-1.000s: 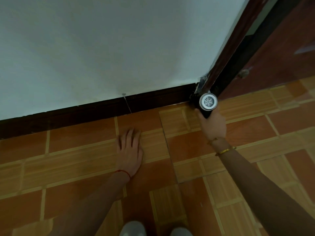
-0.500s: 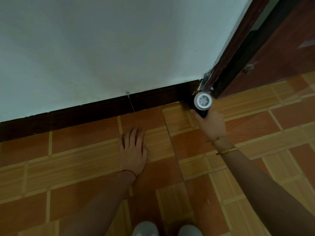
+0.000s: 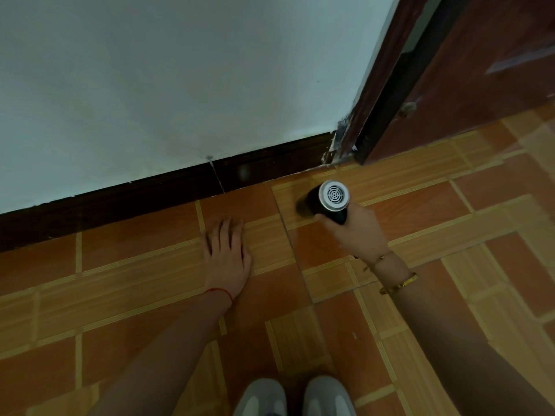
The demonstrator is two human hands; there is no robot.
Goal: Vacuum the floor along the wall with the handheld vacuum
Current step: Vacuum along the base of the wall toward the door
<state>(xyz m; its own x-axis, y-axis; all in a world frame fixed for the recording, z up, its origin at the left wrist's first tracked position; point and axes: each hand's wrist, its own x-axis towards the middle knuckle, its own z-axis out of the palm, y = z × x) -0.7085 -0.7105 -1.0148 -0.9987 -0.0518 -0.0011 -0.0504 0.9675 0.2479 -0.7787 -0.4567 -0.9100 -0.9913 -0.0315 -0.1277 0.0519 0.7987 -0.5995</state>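
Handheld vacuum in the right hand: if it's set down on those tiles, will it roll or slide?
The handheld vacuum looks like a rigid, round barrel, so on its side it would probably roll. The tile floor looks smooth, so it may also slide. The right hand holds it single-handed, suggesting it's fairly light.

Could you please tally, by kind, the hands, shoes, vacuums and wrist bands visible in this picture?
Hands: 2, left hand flat on the floor, right hand gripping the handheld vacuum.
Handheld vacuums: 1.
Shoes: 2, left shoe, right shoe.
Wrist bands: 3, red string, thin gold chain, gold bangle.
Total: 8.
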